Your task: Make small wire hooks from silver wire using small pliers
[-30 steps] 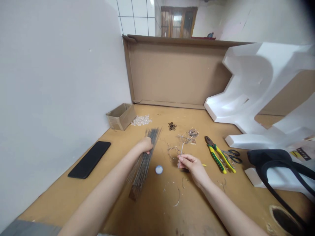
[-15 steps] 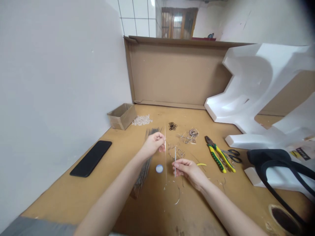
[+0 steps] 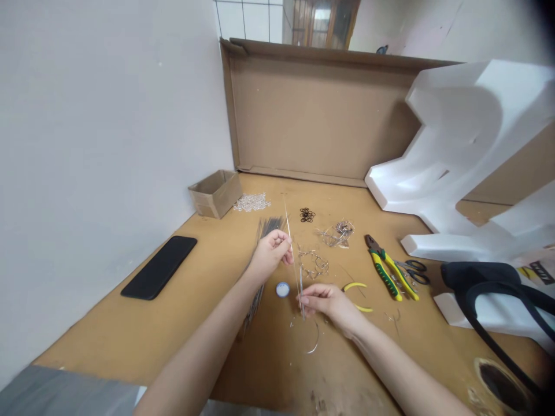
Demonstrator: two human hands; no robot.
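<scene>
Wires (image 3: 269, 224) lie right of phone (image 3: 159, 267); pliers (image 3: 389, 268) farther right.

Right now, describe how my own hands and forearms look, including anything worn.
Your left hand and right hand are ungloved. Your left forearm and right forearm are bare where they show: no sleeve, watch, bracelet or marking is visible.

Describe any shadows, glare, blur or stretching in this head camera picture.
Head view: the upper right corner falls dark, and the white foam is shaded in its hollow; head view: the thin wire in the left hand shines pale, its ends hard to make out; head view: the left forearm looks stretched, probably lens distortion.
</scene>
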